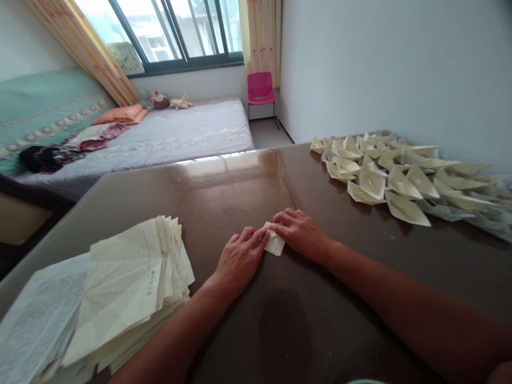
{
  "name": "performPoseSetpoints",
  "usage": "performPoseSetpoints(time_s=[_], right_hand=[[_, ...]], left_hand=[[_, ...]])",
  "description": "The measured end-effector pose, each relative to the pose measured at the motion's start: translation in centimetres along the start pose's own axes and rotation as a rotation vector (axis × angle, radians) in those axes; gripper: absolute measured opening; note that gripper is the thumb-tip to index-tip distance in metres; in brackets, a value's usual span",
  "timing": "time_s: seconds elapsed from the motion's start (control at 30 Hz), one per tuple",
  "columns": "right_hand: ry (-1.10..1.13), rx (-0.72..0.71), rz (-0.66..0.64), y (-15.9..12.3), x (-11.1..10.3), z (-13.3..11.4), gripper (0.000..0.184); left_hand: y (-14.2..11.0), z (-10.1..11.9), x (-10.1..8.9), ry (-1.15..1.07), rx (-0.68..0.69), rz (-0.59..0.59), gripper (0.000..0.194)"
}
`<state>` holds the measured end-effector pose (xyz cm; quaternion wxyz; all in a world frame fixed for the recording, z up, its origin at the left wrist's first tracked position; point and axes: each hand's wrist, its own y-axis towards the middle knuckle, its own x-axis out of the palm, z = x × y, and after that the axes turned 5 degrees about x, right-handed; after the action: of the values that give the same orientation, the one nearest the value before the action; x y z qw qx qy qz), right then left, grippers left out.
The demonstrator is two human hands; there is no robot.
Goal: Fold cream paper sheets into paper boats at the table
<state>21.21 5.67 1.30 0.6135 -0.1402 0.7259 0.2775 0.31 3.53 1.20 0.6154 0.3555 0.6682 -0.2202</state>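
"Since both your arms reach over the brown table [236, 200], tell me how your hands stand."

"My left hand [242, 256] lies low with its back up, the fingers loosely bent and close together; their tips have hold of the left edge of a small folded paper [275, 245]; my right hand [302, 234] comes in from the other side, its fingers more curled, its foremost tips on the upper right edge of that same piece; my left thumb is hidden, so I cannot tell how it bears on the paper."

"And where exactly is that piece?"

"It sits between my two hands, near the middle of the glossy tabletop; a pale corner of it points towards me, while my fingers cover part of the rest."

"What lies to either side?"

"On my left, beside my forearm, is a thick stack of cream sheets [120, 272], creased, with a few dark printed characters on the top one; greyish sheets [52, 304] stick out beyond it; on my right, well apart from my hand and near the wall [384, 64], pointed paper boats [372, 181] crowd together, many of them touching, over a pale layer whose material I cannot tell."

"And past the table?"

"A bed [208, 125] with a pale cover; a pink chair [261, 88] near its right corner."
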Motion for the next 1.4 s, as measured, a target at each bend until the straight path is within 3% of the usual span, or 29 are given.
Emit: performPoseSetpoints(time_s=[0.13,0.4,0.83,1.1,1.3,1.4], right_hand=[[-0.109,-0.087,-0.104,-0.5,-1.2,-1.0,0.032],[-0.245,0.034,-0.213,-1.5,-2.5,-2.6,0.029],[-0.201,0.112,-0.209,-1.1,-2.5,-2.6,0.019],[0.085,0.315,-0.118,-0.3,-0.9,-0.5,0.024],[0.492,0.421,-0.152,-0.1,-0.3,0.1,0.014],[0.764,0.416,-0.069,0.3,-0.4,-0.1,0.014]], left_hand=[[-0.1,0.3,-0.7,0.022,0.003,-0.040,0.045],[-0.5,0.7,-1.2,0.037,-0.007,-0.099,0.039],[-0.8,0.8,-0.9,0.010,-0.003,-0.017,0.034],[-1.0,0.3,0.3,-0.316,0.036,0.192,0.027],[-1.2,0.5,0.5,-0.447,0.030,0.236,0.025],[-1.2,0.5,0.7,-0.483,-0.004,0.266,0.022]])
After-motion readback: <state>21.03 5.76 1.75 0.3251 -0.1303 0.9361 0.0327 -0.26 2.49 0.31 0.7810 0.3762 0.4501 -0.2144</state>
